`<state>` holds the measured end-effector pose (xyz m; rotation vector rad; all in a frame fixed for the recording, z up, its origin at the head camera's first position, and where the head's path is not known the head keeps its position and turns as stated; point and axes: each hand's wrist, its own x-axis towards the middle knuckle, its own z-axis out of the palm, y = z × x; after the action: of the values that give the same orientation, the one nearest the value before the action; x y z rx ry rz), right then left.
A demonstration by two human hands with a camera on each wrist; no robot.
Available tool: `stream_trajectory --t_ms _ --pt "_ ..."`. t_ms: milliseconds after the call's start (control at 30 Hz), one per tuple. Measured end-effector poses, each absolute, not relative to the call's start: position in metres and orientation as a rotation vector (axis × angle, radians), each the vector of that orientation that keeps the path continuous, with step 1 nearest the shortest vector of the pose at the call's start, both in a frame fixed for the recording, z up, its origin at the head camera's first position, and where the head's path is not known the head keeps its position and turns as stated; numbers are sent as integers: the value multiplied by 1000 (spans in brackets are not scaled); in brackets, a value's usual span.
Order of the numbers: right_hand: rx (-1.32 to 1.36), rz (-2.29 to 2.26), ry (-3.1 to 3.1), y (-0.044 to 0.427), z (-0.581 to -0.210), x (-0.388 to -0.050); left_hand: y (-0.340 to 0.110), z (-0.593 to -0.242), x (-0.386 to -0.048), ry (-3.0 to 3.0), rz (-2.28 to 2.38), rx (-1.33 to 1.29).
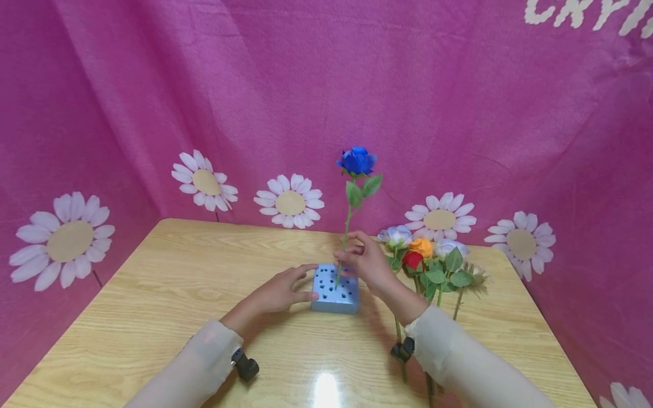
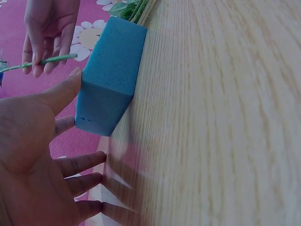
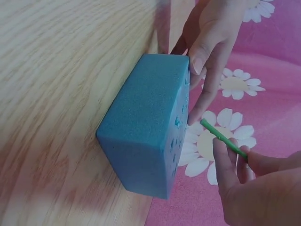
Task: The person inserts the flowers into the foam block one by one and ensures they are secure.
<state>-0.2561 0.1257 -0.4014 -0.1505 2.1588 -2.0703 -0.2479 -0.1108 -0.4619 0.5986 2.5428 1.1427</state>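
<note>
A light blue foam block (image 1: 335, 306) with several holes in its top rests on the table. My left hand (image 1: 282, 290) holds its left end between thumb and index finger; the other fingers (image 2: 87, 182) spread toward the tabletop. My right hand (image 1: 371, 263) pinches the green stem (image 3: 225, 141) of a blue artificial rose (image 1: 358, 161), which stands nearly upright with two leaves below the bloom. In the right wrist view the stem's cut end is just off the holed face, apart from it. The left index fingertip is hidden behind the block in the left wrist view.
Right of the block lie several artificial flowers, among them a red rose (image 1: 412, 260), an orange rose (image 1: 421, 247) and pale lilac ones, their stems under the right forearm. A pink curtain (image 1: 285, 102) with printed daisies hangs behind the wooden table (image 1: 204, 266).
</note>
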Motion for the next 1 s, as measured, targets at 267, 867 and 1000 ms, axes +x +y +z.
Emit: stream_trajectory --t_ms 267,867,1000 --pt "-107 -2096 2218 113 -404 -264 -110 -463 -249 2552 1118 585" --pt "-157 -2078 2463 94 -414 -274 -111 -461 -249 2547 1110 595" --pt "-167 -2066 2482 92 -414 -274 -111 -461 -250 2547 1110 608"
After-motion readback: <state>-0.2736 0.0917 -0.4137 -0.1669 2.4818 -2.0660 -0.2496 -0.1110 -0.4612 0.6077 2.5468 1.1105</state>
